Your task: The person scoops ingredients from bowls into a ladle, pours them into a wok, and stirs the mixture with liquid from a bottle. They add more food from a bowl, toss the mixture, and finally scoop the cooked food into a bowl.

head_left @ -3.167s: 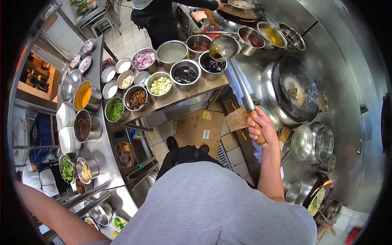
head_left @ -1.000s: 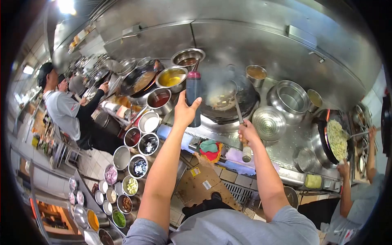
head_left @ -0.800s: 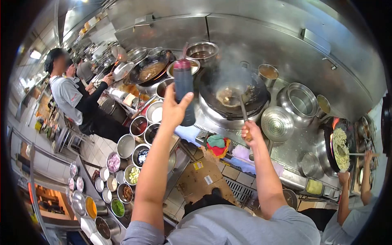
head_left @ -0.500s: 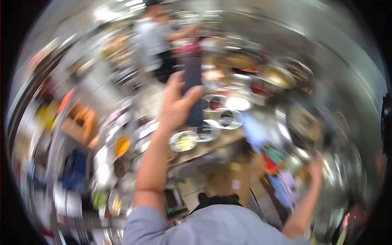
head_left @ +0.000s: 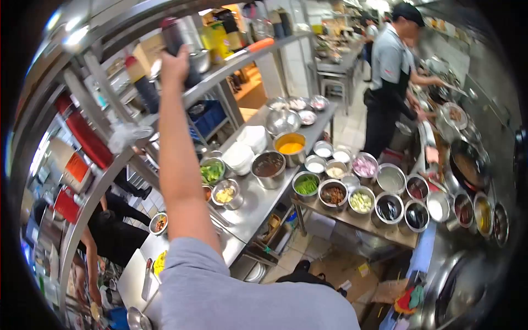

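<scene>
My left hand [head_left: 175,69] reaches far out at the upper left, up at the metal shelf [head_left: 242,55]. Its fingers are wrapped round a tall dark bottle [head_left: 172,36] with a reddish top, which stands or hovers at the shelf edge; whether its base touches cannot be told. A similar dark bottle [head_left: 144,91] with a red cap is to the left of the hand. To the right on the same shelf are a yellow container [head_left: 215,41] and an orange object [head_left: 260,45]. My right hand is out of view.
Below my arm, a steel counter [head_left: 258,206] holds pots, bowls and a knife [head_left: 147,283]. Several ingredient pots [head_left: 333,195] crowd a side table on the right, beside woks [head_left: 467,165]. A co-worker [head_left: 388,82] stands at the stove; another person [head_left: 110,225] is behind the shelf.
The view has swung left toward the shelf. My left hand has carried the dark bottle from above the ingredient pots to the shelf. My right hand has gone out of view.
</scene>
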